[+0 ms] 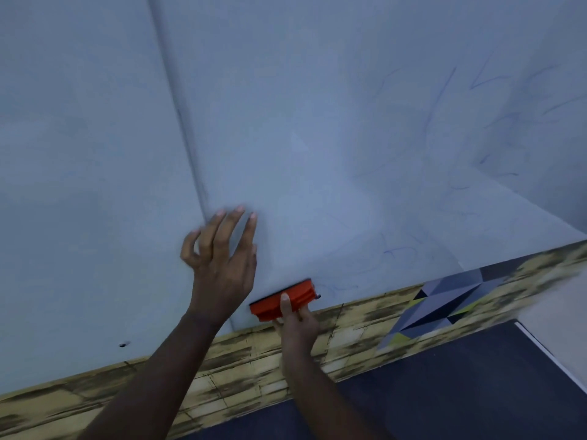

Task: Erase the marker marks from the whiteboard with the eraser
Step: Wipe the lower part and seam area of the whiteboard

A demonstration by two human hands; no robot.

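A large pale whiteboard (301,122) fills most of the view. Faint blue marker marks (444,100) streak its right half, and more marker scribbles (394,252) sit low near the bottom edge. My right hand (297,319) grips an orange eraser (281,300) and holds it flat against the board's lower edge. My left hand (222,252) rests on the board with spread fingertips, just up and left of the eraser.
A vertical seam (181,122) splits the board left of centre. Below the board runs a yellowish tile-patterned strip (222,369) with a grey geometric patch (444,303). A dark surface (444,392) lies at the bottom right. A small screw hole (123,344) marks the left panel.
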